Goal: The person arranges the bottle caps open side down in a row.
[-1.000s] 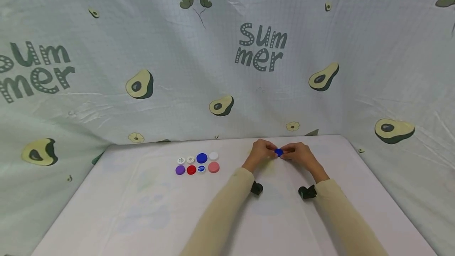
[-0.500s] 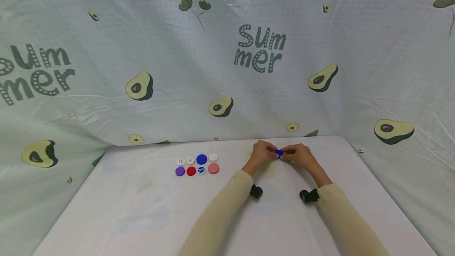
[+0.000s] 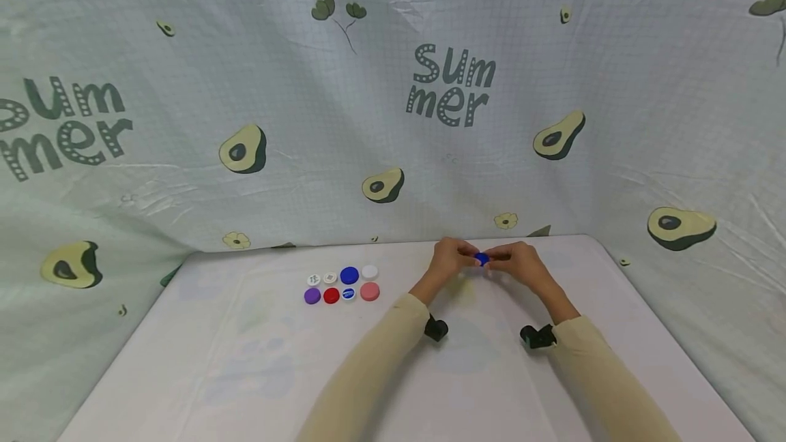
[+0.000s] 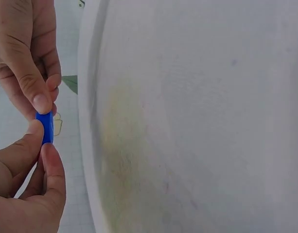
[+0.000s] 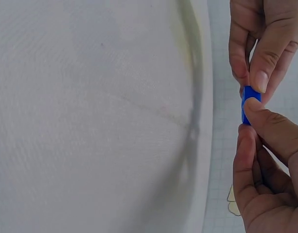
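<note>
Between my two hands is a small round blue bottle cap (image 3: pixel 482 259), held near the far edge of the table. My left hand (image 3: pixel 451 258) pinches one side of it with thumb and fingers, and my right hand (image 3: pixel 520 264) pinches the opposite side. In the left wrist view the blue cap (image 4: pixel 47 128) is seen edge-on, with fingertips covering both ends. The right wrist view shows the same blue cap (image 5: pixel 251 91) partly hidden by the right thumb. It appears raised off the table, beyond its edge in both wrist views.
Left of my hands, two rows of caps lie on the white table (image 3: pixel 258 360): among them a purple cap (image 3: pixel 312 295), a red cap (image 3: pixel 331 295), a pink cap (image 3: pixel 370 291) and a larger blue cap (image 3: pixel 349 275). A patterned curtain (image 3: pixel 307 121) hangs behind the table.
Both hands have risen slightly with the blue cap, and the left forearm has shifted a little left. The caps in the rows have not moved.
</note>
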Tool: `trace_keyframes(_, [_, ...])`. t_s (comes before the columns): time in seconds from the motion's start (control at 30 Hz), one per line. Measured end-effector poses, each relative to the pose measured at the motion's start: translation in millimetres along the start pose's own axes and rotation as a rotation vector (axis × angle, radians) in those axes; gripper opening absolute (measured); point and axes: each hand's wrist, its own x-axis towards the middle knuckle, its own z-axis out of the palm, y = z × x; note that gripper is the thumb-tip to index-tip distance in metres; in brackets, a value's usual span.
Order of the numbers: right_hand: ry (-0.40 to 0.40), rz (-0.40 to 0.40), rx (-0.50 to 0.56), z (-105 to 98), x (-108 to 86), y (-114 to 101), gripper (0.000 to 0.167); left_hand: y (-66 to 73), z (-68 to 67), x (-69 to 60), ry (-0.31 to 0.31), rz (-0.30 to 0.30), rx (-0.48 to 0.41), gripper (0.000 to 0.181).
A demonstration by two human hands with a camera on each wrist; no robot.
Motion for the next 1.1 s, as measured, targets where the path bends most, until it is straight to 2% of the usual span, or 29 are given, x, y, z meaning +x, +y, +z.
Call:
trace_keyframes(0.2, [0.005,-0.037,0.021,-2,-3.3,-4,0.031,0.6,-4.9,-3.6,-0.008,0.004,-0.010,0.019])
trace_keyframes(0.6, [0.017,-0.110,0.051,-1,-15.1,-19,0.032,0.5,-22.4,-19.1,-0.036,0.116,-0.033,0.020])
trace_keyframes(0.8, [0.025,-0.139,0.045,2,-18.2,-29,0.032,-4.1,-31.3,-24.5,-0.055,0.108,-0.060,0.021])
trace_keyframes(1.1, [0.040,-0.174,0.052,9,-26.2,-41,0.029,-7.6,-37.8,-38.0,-0.047,0.102,-0.088,0.022])
